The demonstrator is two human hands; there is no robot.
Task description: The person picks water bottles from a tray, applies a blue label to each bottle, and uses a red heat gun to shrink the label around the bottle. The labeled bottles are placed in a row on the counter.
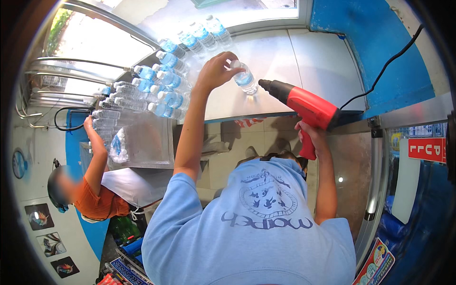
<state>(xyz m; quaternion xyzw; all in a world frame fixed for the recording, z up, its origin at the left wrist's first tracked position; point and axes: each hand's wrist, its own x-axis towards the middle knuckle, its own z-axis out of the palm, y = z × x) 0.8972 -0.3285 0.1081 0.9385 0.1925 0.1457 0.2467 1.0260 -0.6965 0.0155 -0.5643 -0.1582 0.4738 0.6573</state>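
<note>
My left hand (221, 69) grips the neck and cap of a clear plastic water bottle (245, 80) with a light blue label, upright on a white tiled counter (278, 64). In my right hand (310, 132) is the handle of a red and black heat gun (302, 103). Its dark nozzle points at the bottle from the right, a short gap away. Whether the heat gun is running cannot be seen. To the left of my left hand stand many filled bottles with blue labels (171, 79), their white caps on.
A black cord (384, 67) runs from the heat gun up the blue wall. Unlabelled bottles (131, 103) and a bag of white caps (119, 148) rest on a metal surface (151, 139) at left. There a co-worker (99, 196) reaches toward the bottles. A glass door (374, 171) stands at right.
</note>
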